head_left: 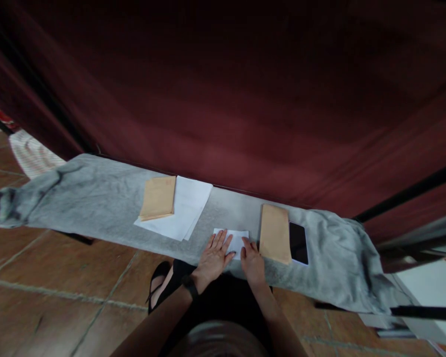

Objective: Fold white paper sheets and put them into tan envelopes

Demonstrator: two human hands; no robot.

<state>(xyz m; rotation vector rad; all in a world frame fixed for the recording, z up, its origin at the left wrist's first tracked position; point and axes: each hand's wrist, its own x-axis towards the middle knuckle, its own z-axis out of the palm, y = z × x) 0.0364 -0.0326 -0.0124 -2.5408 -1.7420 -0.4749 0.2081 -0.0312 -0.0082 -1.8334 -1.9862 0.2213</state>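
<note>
A small folded sheet of white paper (238,236) lies on the grey cloth in front of me. My left hand (214,253) rests flat on its left part, fingers spread. At the right edge of the same paper, my right hand (251,260) has its thumb and index finger on it, with the other fingers curled in. Part of the paper is hidden under both hands. Just right of my right hand is a stack of brown envelopes (275,233). Farther left, more brown envelopes (158,197) lie partly over large white sheets (189,206).
A dark-screened phone (298,243) lies beside the right envelopes. Grey cloth (107,203) covers the long narrow surface, bunched at both ends. A dark red fabric wall (223,134) rises behind it. Tiled floor (89,287) shows below, with white boxes (431,292) at right.
</note>
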